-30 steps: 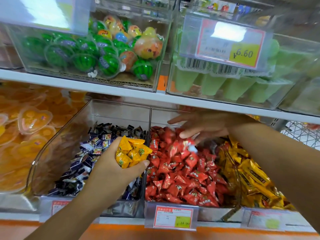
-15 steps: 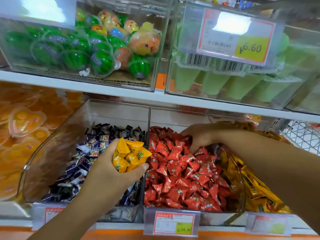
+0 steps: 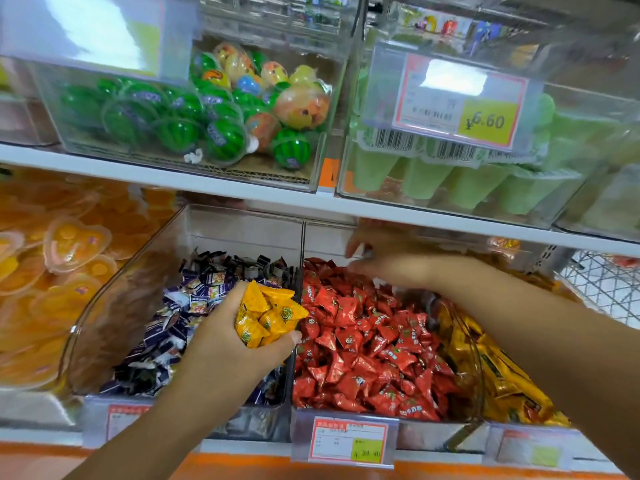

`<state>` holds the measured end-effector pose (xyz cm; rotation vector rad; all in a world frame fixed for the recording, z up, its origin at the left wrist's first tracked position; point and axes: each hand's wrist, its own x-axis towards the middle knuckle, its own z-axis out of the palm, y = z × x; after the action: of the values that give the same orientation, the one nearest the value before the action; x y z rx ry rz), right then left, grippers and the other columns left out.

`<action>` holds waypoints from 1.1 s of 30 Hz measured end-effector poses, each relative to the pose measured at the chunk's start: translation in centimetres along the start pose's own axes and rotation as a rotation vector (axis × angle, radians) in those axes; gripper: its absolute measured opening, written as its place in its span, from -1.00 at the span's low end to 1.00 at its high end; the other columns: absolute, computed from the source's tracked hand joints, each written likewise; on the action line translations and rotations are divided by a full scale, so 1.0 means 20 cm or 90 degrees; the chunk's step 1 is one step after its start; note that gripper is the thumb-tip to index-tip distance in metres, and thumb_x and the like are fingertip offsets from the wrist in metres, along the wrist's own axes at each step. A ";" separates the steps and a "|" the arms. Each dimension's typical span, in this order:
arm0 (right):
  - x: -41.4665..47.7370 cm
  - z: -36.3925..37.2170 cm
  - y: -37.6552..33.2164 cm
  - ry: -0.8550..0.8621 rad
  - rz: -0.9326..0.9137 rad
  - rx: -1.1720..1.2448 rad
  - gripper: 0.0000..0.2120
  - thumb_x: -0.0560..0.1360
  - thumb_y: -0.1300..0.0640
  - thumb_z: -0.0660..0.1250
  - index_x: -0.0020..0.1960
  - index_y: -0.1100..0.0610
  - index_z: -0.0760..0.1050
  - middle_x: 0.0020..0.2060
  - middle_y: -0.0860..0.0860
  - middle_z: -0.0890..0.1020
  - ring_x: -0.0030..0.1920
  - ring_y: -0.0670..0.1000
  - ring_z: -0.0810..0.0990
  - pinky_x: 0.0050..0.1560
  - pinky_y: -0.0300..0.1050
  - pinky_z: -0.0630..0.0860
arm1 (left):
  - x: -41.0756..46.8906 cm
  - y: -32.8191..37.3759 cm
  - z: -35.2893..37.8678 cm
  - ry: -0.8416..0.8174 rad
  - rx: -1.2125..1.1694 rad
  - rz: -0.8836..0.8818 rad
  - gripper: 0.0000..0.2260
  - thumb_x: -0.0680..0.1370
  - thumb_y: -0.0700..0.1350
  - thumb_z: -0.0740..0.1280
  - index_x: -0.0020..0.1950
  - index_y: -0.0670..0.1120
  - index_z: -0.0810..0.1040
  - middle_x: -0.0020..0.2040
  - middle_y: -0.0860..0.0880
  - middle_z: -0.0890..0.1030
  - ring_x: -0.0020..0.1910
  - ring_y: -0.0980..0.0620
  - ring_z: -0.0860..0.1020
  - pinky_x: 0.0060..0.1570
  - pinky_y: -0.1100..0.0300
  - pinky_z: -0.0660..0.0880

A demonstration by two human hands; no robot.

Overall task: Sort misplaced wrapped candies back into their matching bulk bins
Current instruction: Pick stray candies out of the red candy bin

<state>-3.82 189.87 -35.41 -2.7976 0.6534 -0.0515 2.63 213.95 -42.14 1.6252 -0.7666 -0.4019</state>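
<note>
My left hand [image 3: 221,344] grips a bunch of yellow wrapped candies [image 3: 266,313] and hovers over the divider between two clear bins. The left bin holds dark blue wrapped candies [image 3: 183,313]. In the middle bin lie red wrapped candies [image 3: 363,341]. My right hand [image 3: 388,265] reaches to the back of the red bin, just above the pile, its fingers pointing left. It is blurred, so any hold is unclear. A third bin on the right holds gold-yellow wrapped candies [image 3: 502,375], partly hidden by my right forearm.
A white shelf [image 3: 242,192] runs close above the bins, carrying clear boxes of watermelon-shaped sweets [image 3: 180,129] and green jelly cups [image 3: 460,185]. Orange jelly cups [image 3: 69,244] fill the far left. A price tag [image 3: 349,441] hangs on the red bin's front.
My right hand has moved from over the red pile to the back of the red bin, its fingers now stretched left. My left hand has kept its hold on the yellow candies.
</note>
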 end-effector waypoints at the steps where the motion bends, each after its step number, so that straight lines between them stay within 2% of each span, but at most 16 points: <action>1: 0.01 0.01 -0.06 0.002 -0.026 0.026 -0.84 0.53 -0.04 0.33 0.09 -0.10 0.45 -0.17 -0.23 0.41 -0.14 -0.16 0.47 -0.25 -0.28 0.35 | 0.00 -0.01 0.00 0.001 -0.014 -0.007 -0.54 0.40 -0.02 0.51 0.15 0.31 0.37 -0.24 0.42 0.58 -0.21 0.44 0.53 -0.25 0.55 0.36; 3: 0.07 0.04 -0.17 -0.011 -0.077 0.103 -0.74 0.50 -0.04 0.38 0.16 -0.08 0.44 -0.17 -0.19 0.44 -0.10 -0.13 0.49 -0.22 -0.28 0.37 | 0.00 0.00 0.00 0.006 -0.009 -0.017 -0.35 0.39 0.02 0.51 0.38 0.25 0.30 -0.15 0.43 0.52 -0.17 0.46 0.49 -0.14 0.47 0.35; 6: 0.16 0.06 -0.25 -0.083 -0.100 0.228 -0.57 0.45 -0.03 0.44 0.26 -0.04 0.40 0.07 -0.04 0.56 0.07 -0.01 0.55 -0.12 -0.21 0.45 | 0.01 -0.02 -0.01 -0.020 0.003 -0.025 -0.65 0.41 -0.03 0.50 -0.04 0.28 0.39 -0.27 0.44 0.57 -0.24 0.45 0.53 -0.22 0.46 0.39; 9: 0.19 0.05 -0.17 -0.058 -0.047 0.272 -0.73 0.55 0.10 0.33 0.22 0.10 0.46 0.10 0.13 0.56 0.03 0.06 0.52 -0.13 -0.11 0.44 | 0.00 0.00 -0.01 -0.037 -0.006 -0.005 -0.60 0.43 -0.07 0.48 -0.03 0.24 0.27 -0.35 0.65 0.39 -0.29 0.62 0.43 -0.33 0.62 0.35; 10: 0.19 0.05 -0.13 -0.073 -0.045 0.231 -0.75 0.55 0.09 0.31 0.19 0.14 0.49 0.09 0.17 0.56 0.00 0.04 0.49 -0.14 -0.14 0.43 | 0.00 0.01 -0.01 -0.043 -0.008 -0.008 -0.58 0.44 -0.08 0.48 -0.04 0.25 0.25 -0.38 0.67 0.34 -0.30 0.65 0.40 -0.36 0.66 0.32; 11: 0.18 0.05 -0.09 -0.126 -0.047 0.143 -0.65 0.50 -0.03 0.34 0.22 0.12 0.49 0.17 0.18 0.54 0.05 0.02 0.48 -0.04 -0.17 0.46 | -0.01 0.02 -0.01 -0.049 -0.006 -0.011 -0.61 0.44 -0.10 0.47 -0.10 0.23 0.26 -0.41 0.66 0.34 -0.32 0.65 0.39 -0.37 0.67 0.30; 12: 0.16 0.07 -0.05 -0.216 -0.047 0.048 -0.49 0.41 -0.19 0.38 0.29 -0.02 0.46 0.31 0.09 0.48 0.19 0.01 0.46 0.17 -0.09 0.44 | -0.01 0.01 -0.01 -0.050 -0.004 -0.011 -0.61 0.44 -0.12 0.47 -0.15 0.23 0.28 -0.42 0.62 0.37 -0.34 0.62 0.42 -0.37 0.66 0.31; 14: 0.10 0.15 -0.02 -0.377 -0.022 -0.075 -0.21 0.29 -0.34 0.43 0.44 -0.28 0.21 0.51 -0.09 0.18 0.47 0.01 0.21 0.46 0.03 0.18 | 0.00 0.00 0.00 -0.054 -0.005 -0.017 -0.63 0.43 -0.12 0.48 -0.18 0.23 0.32 -0.38 0.55 0.46 -0.32 0.54 0.48 -0.33 0.60 0.37; 16: 0.08 0.23 0.02 -0.401 -0.005 -0.106 -0.12 0.29 -0.33 0.45 0.47 -0.35 0.06 0.54 -0.13 0.04 0.52 0.02 0.07 0.47 -0.03 0.10 | 0.01 0.00 0.00 -0.050 -0.003 -0.021 -0.64 0.43 -0.10 0.48 -0.16 0.26 0.33 -0.35 0.56 0.47 -0.31 0.54 0.49 -0.30 0.56 0.39; 18: 0.12 0.25 0.09 -0.315 -0.012 -0.178 -0.16 0.31 -0.29 0.45 0.46 -0.37 0.09 0.54 -0.07 0.05 0.52 0.10 0.07 0.46 0.05 0.14 | 0.00 0.01 0.00 -0.038 -0.002 -0.032 -0.60 0.43 -0.08 0.47 -0.11 0.30 0.28 -0.39 0.65 0.37 -0.32 0.64 0.40 -0.36 0.65 0.32; 20: 0.14 0.20 0.17 -0.270 0.010 -0.216 -0.22 0.34 -0.24 0.45 0.46 -0.31 0.16 0.54 0.00 0.08 0.51 0.14 0.09 0.46 0.06 0.16 | 0.01 0.00 -0.01 -0.032 0.004 -0.042 -0.54 0.40 -0.02 0.49 0.07 0.33 0.29 -0.32 0.67 0.37 -0.27 0.66 0.40 -0.36 0.67 0.32; 22: 0.14 0.13 0.21 -0.251 0.017 -0.196 -0.27 0.39 -0.16 0.46 0.48 -0.20 0.22 0.51 0.05 0.15 0.48 0.11 0.17 0.42 -0.10 0.18 | 0.02 -0.02 -0.01 -0.030 0.003 -0.053 -0.44 0.38 0.02 0.51 0.27 0.28 0.32 -0.19 0.59 0.48 -0.19 0.55 0.49 -0.27 0.58 0.42; 25: 0.09 0.05 0.16 -0.228 -0.017 -0.154 -0.32 0.41 -0.14 0.45 0.46 -0.15 0.28 0.47 -0.01 0.26 0.44 0.04 0.26 0.31 -0.19 0.21 | 0.03 -0.03 -0.01 -0.026 0.016 -0.070 -0.45 0.35 0.07 0.51 0.27 0.28 0.38 -0.11 0.43 0.59 -0.14 0.44 0.56 -0.13 0.42 0.47; 29: 0.03 0.16 -0.04 -0.321 -0.100 -0.093 -0.32 0.38 -0.21 0.45 0.43 -0.23 0.28 0.46 -0.09 0.25 0.43 -0.02 0.24 0.39 -0.14 0.21 | 0.04 -0.05 -0.01 -0.036 0.017 -0.084 -0.33 0.28 0.14 0.51 0.35 0.17 0.40 -0.04 0.24 0.66 -0.10 0.26 0.63 0.01 0.25 0.51; 31: 0.03 0.23 -0.09 -0.362 -0.123 -0.139 -0.32 0.42 -0.21 0.41 0.46 -0.22 0.22 0.50 -0.07 0.17 0.48 0.03 0.17 0.45 -0.05 0.16 | 0.04 -0.05 -0.02 -0.039 0.021 -0.092 -0.24 0.20 0.22 0.49 0.37 0.14 0.39 -0.01 0.19 0.66 -0.06 0.19 0.64 0.12 0.08 0.54; 33: 0.04 0.20 -0.07 -0.399 -0.092 -0.190 -0.36 0.45 -0.23 0.35 0.48 -0.19 0.22 0.53 -0.06 0.13 0.51 0.03 0.12 0.47 -0.02 0.10 | 0.04 -0.05 -0.02 -0.039 0.012 -0.085 -0.23 0.18 0.22 0.48 0.37 0.13 0.40 -0.02 0.20 0.67 -0.07 0.19 0.64 0.12 0.07 0.54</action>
<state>-2.17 191.76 -38.82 -2.8762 0.3191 0.9210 3.65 213.74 -42.86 1.6941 -0.7119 -0.5430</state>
